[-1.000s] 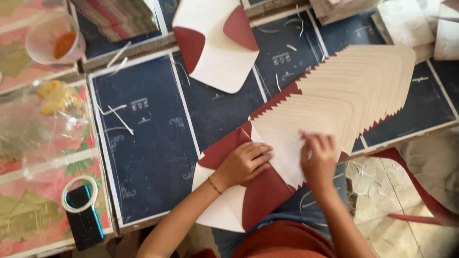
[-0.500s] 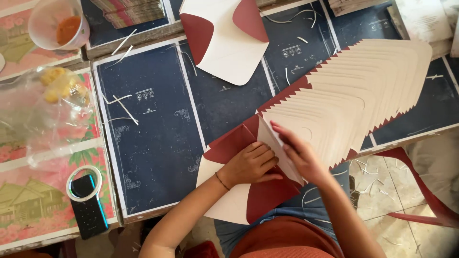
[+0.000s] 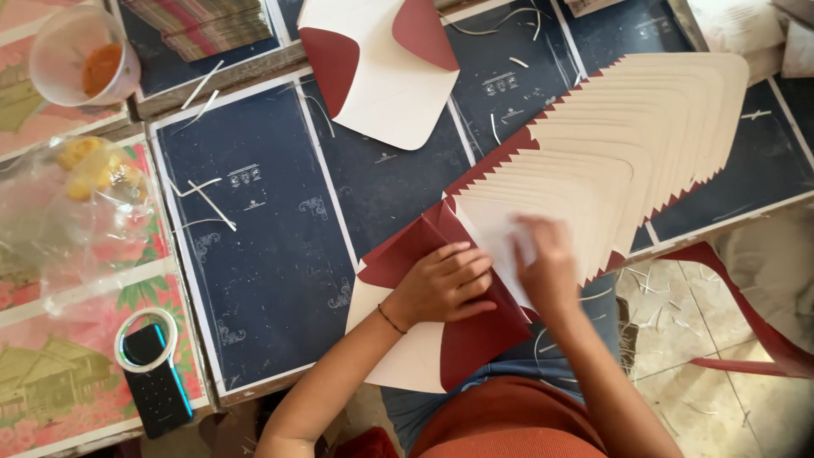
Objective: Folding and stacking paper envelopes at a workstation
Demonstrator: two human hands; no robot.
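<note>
The left hand [image 3: 445,284] lies flat, fingers spread, pinning the maroon-lined envelope [image 3: 441,326] at the desk's [image 3: 254,254] near edge, while the blurred right hand [image 3: 543,263], its grip unclear, touches a cream flap [image 3: 496,233] just up-right, beside the fanned envelope row [image 3: 627,144].

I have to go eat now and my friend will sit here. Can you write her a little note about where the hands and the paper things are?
Left hand: flat on the dark red flap of the open envelope at the table edge, pressing it down.
Right hand: blurred, on the cream flap beside it; grip unclear.
Done: a fanned row of cream envelopes lies overlapped to the right.
Left: the envelope under the hands is unfolded, and another open envelope lies apart at the top.
</note>
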